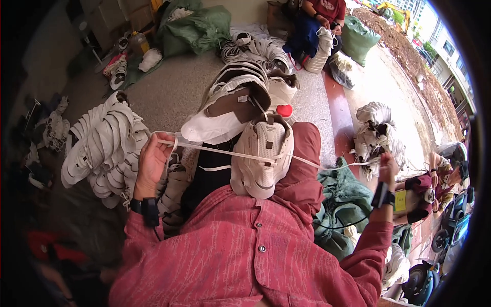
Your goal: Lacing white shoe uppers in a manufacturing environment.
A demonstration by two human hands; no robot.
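A pale beige sneaker upper (261,171) rests on my lap, toe toward me. A flat white shoelace (220,150) runs through its front and is stretched out to both sides. On the left, my left hand (153,162) is closed on one stretch of the lace. Far out to the right, my right hand (388,168) is closed around the other stretch, its fingers partly blurred. Just beyond the upper, a stack of nested sneaker uppers (232,84) leans over my knees, its nearest one showing a brown lining and white underside.
Piles of shoe uppers stand at the left (105,148) and right (376,128). Green sacks lie beside my right leg (340,199) and at the back (199,33). Opposite, a seated person (319,23) handles another stack. More people and parked scooters (422,279) are at far right.
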